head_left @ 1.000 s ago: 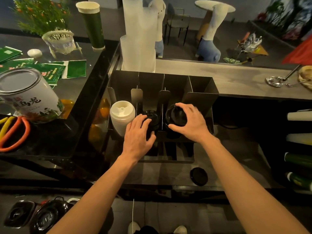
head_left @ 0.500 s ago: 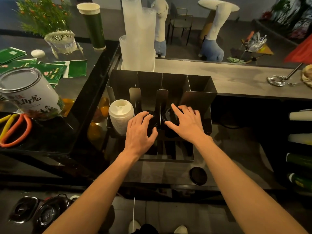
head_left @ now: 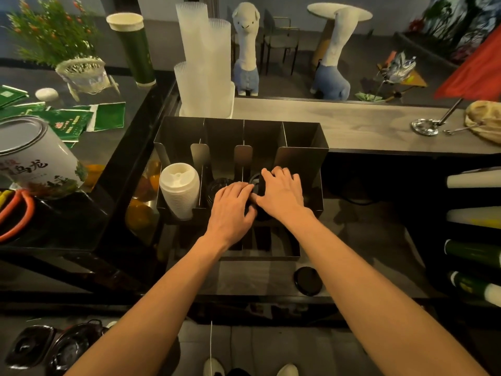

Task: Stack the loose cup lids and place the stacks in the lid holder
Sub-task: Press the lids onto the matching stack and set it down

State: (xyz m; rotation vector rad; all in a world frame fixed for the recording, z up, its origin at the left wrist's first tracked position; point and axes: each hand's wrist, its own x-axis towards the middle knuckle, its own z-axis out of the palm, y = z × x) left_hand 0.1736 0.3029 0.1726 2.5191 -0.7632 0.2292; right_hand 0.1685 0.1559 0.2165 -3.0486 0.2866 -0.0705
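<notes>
Head view: both my hands lie with fingers flat, gripping nothing. My left hand presses the second-slot black stack in the lid holder, my right hand the third-slot black stack. A loose black lid lies flat by the counter front edge, beside my right forearm, so that hand is nearer. It is round, without a long axis; the stacks lean toward the far edge
</notes>
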